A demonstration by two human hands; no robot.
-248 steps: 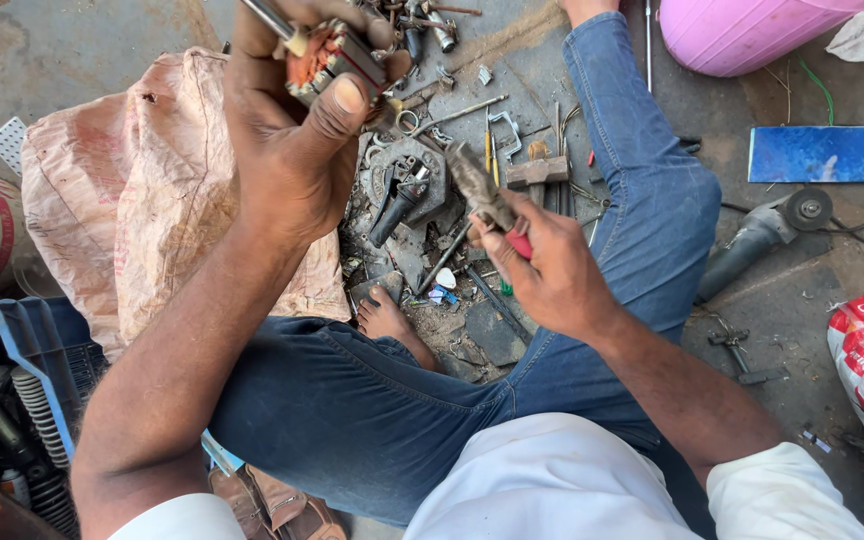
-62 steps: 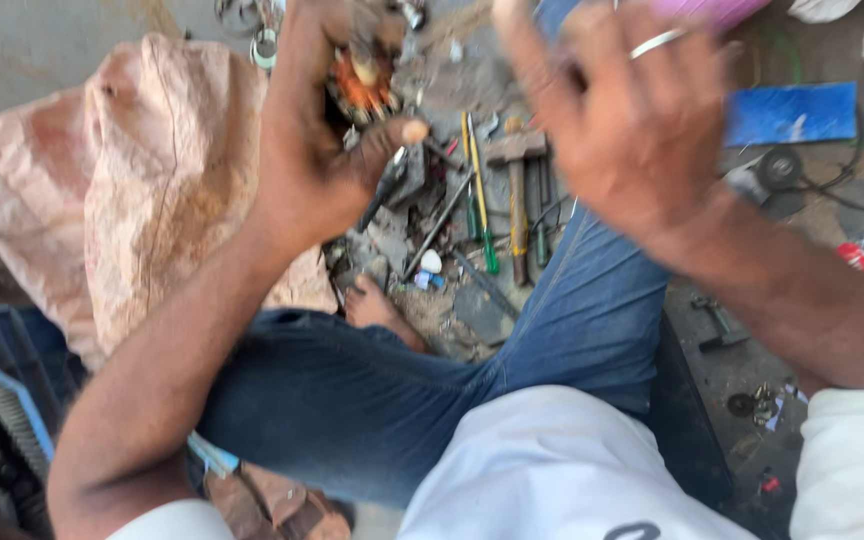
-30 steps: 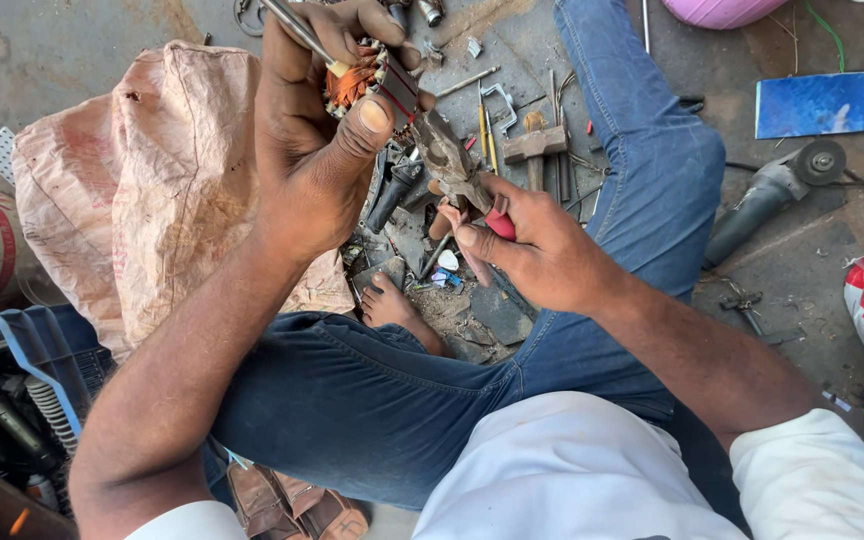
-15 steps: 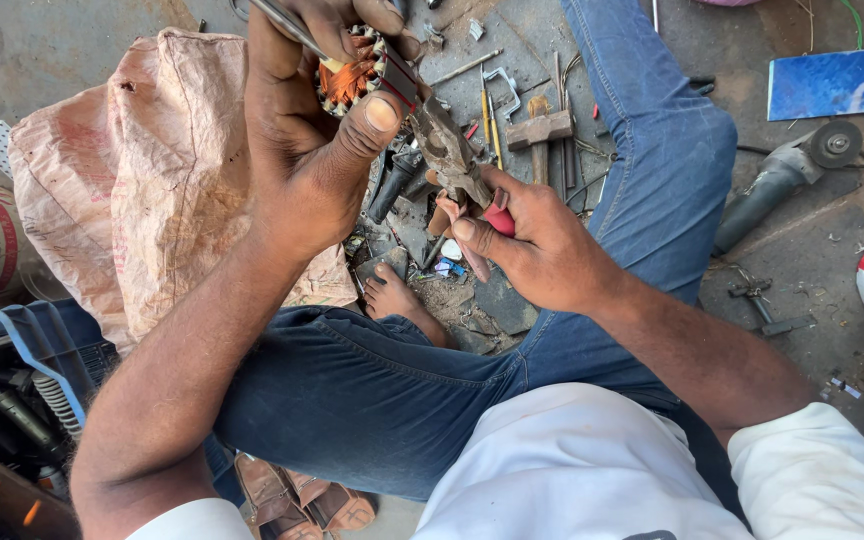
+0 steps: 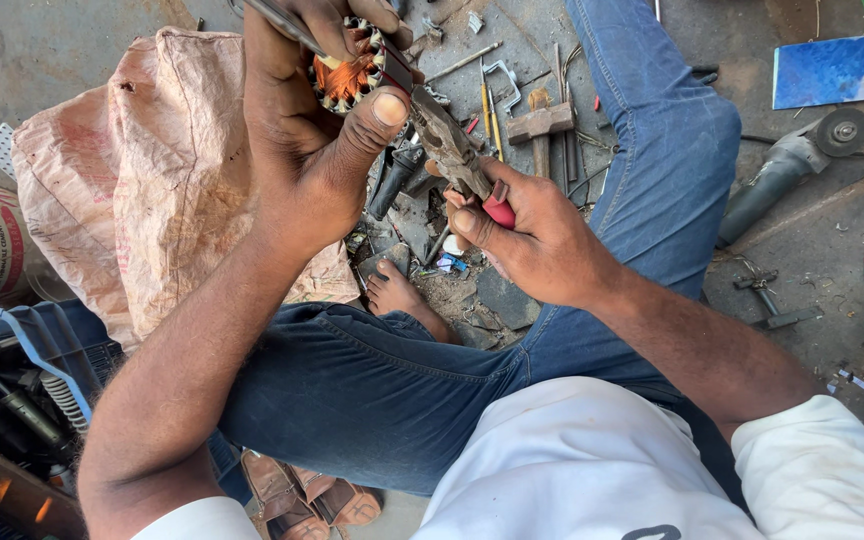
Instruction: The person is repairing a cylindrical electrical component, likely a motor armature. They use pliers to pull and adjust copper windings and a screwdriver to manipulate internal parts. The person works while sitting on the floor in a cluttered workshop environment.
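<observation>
Left hand [image 5: 302, 150] — closed around a motor stator [image 5: 352, 70] with copper windings, upper centre of frame. Right hand [image 5: 537, 240] grips red-handled pliers [image 5: 457, 160] — their nose touching the stator's rim.

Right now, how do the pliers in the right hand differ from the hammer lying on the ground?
The pliers are gripped in the right hand and raised, their nose at the copper-wound motor part in the left hand; the hammer lies untouched on the ground. The pliers have red handles, the hammer a wooden one. Both are hand tools.
</observation>
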